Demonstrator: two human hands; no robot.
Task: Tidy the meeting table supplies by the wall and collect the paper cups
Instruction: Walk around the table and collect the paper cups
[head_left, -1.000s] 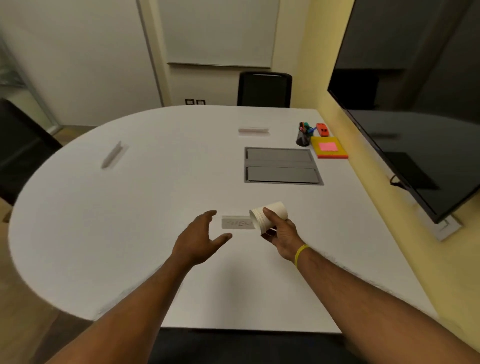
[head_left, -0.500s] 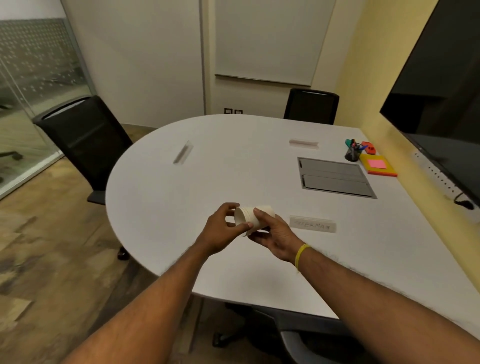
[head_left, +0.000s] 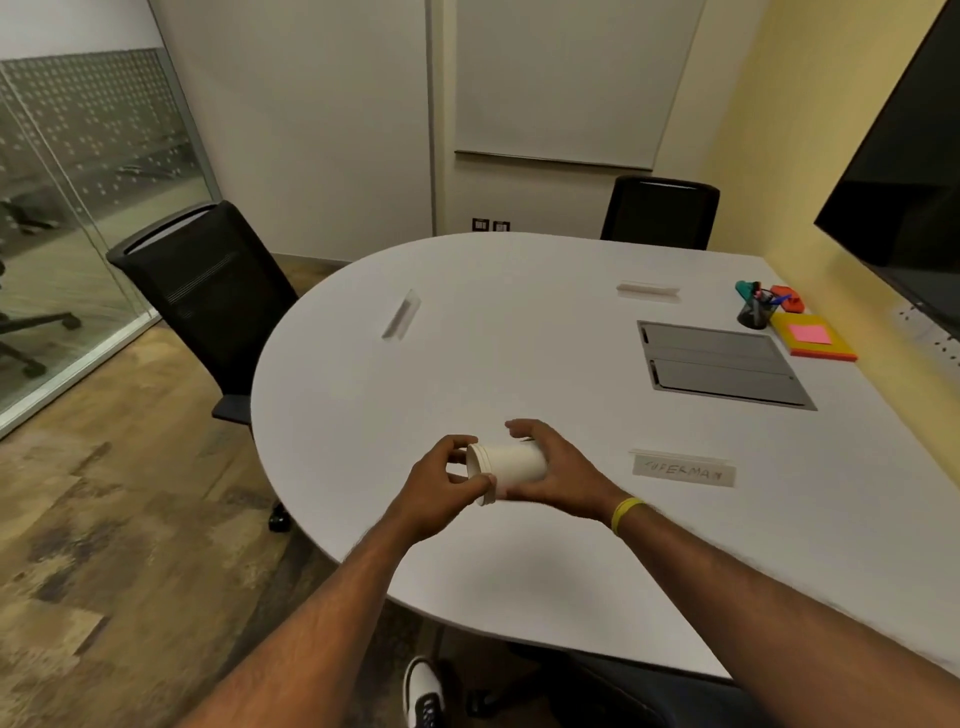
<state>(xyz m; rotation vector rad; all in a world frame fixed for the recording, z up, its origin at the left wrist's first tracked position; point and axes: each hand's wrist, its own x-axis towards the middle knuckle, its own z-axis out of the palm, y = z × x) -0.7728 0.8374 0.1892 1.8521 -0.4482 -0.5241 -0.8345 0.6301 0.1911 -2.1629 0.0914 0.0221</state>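
Clasping one cup stack (head_left: 511, 460): two hands (head_left: 434, 491) (head_left: 563, 475)

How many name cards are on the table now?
3. One name card at the left, one at the far side left of the pen cup, one handwritten just right of the right hand. None looks hidden.

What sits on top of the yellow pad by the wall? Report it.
A pink sticky note lies on the yellow pad, near its middle. An orange edge shows along the pad's front side; anything beneath the pad is covered.
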